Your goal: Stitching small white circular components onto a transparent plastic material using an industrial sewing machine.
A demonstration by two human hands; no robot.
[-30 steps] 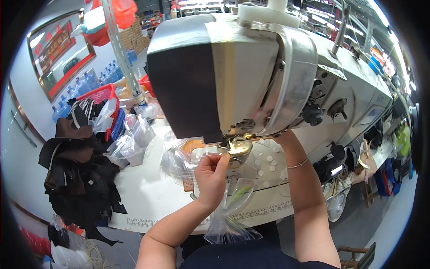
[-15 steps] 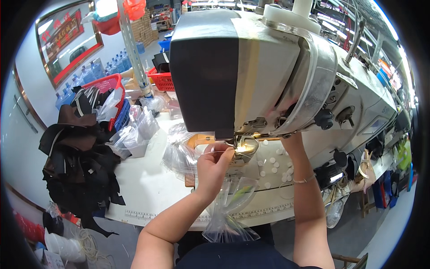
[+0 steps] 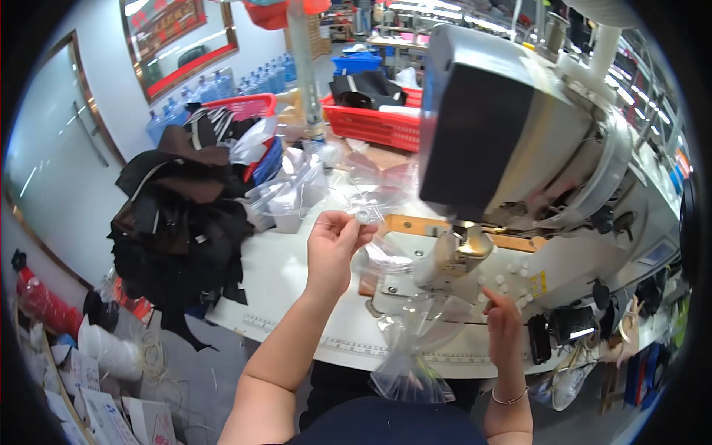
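Note:
My left hand [image 3: 334, 241] is raised over the left part of the sewing table, its fingers pinched on a small round whitish disc [image 3: 363, 216]. A thin thread seems to trail from these fingers. Right of it is the industrial sewing machine [image 3: 475, 126], its lit needle area above a narrow arm [image 3: 445, 259]. My right hand [image 3: 504, 322] is low at the front right of the machine, the index finger stretched toward loose white discs [image 3: 502, 279] on the table. Its other fingers are partly curled, and nothing shows in them.
Clear plastic bags lie behind my left hand, and another plastic bag [image 3: 415, 348] hangs over the table's front edge. Black and brown material pieces [image 3: 178, 222] are heaped at the left. A red basket [image 3: 371, 124] stands at the back; a ruler strip [image 3: 348, 345] runs along the front edge.
My left hand has moved away from the needle area to the left, with the disc now visible in its fingers. My right hand has come out from behind the machine head, toward me. The view has turned left.

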